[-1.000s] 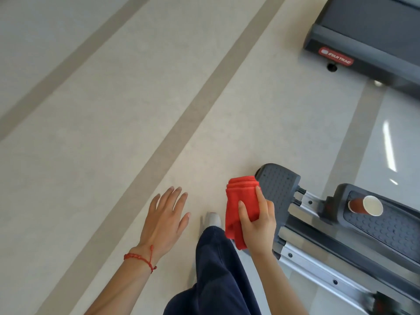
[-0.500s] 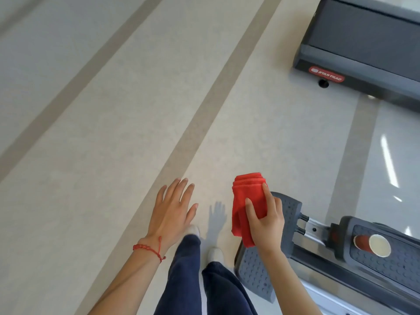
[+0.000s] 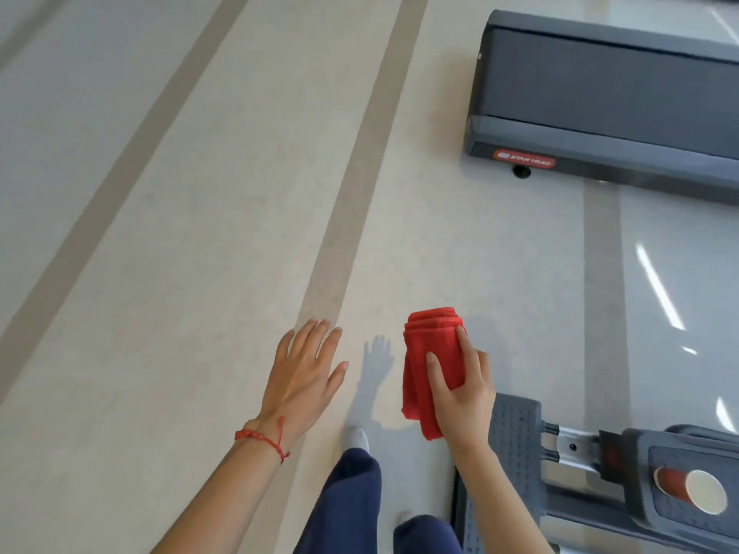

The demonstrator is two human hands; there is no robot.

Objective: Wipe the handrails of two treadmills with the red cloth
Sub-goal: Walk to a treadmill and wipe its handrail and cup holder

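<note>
My right hand [image 3: 460,393] grips a folded red cloth [image 3: 430,353] in front of me, thumb and fingers curled round its lower half. My left hand [image 3: 302,373] hangs in the air to the left of the cloth with its fingers straight and spread, holding nothing. The rear end of a dark grey treadmill [image 3: 608,101] with a red logo plate lies on the floor at the upper right, well ahead of both hands. No handrail is in view.
An elliptical machine's grey pedals and metal rails [image 3: 520,441] stand at the lower right, with a red paper cup [image 3: 692,489] lying on one pedal. Beige floor with darker stripes [image 3: 344,217] spreads to the left. My legs in dark blue trousers [image 3: 352,501] are below.
I have walked forward: the treadmill end has drawn nearer and the elliptical has slid down and back. Both hands keep their poses, the cloth still held.
</note>
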